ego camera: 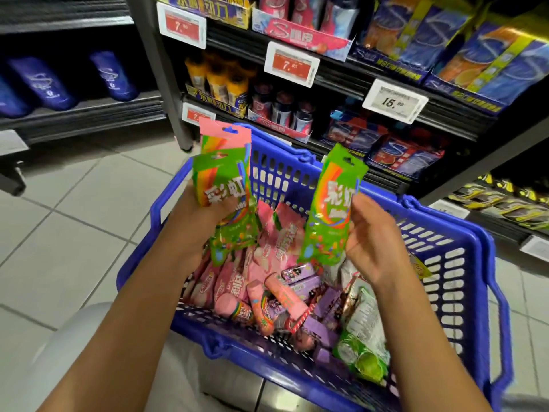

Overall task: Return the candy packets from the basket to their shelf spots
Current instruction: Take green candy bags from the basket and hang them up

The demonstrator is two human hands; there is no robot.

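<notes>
A blue plastic basket (463, 281) sits in front of me, filled with several pink, purple and green candy packets (267, 281). Above its left side my left hand (205, 230) grips a small stack of packets: a green rainbow packet (219, 179) in front and a pink one (222, 135) behind it. Over the basket's middle, my right hand (371, 236) holds a single green rainbow packet (329, 209) upright, thumb on its right edge.
Dark shelves (350, 75) stand behind the basket, stocked with boxed gum and bottles (282, 108), with price tags (292, 63) on the rails. A second shelf unit (74, 114) is at the left. Tiled floor (74, 203) lies to the left of the basket.
</notes>
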